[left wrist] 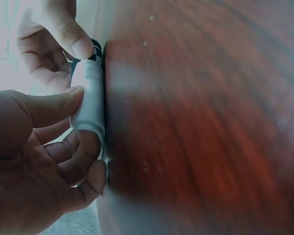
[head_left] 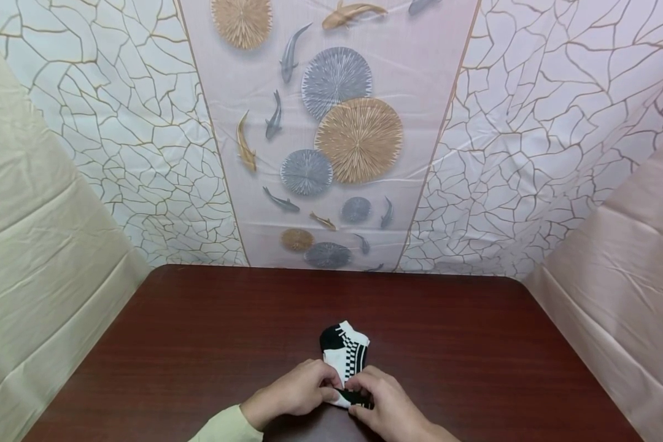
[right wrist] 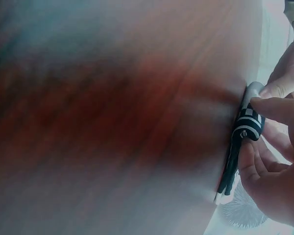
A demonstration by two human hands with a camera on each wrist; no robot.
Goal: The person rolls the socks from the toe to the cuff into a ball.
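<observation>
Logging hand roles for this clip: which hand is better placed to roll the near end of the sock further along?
Probably the right hand: its fingertips already pinch the dark rolled cuff of the sock, as the right wrist view shows. The left hand grips the white edge beside it, suited to steadying it on the table.

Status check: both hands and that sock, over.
Left hand and right hand both pinch the near end of the black-and-white sock. Sock lies on the table. Nothing in the way.
</observation>
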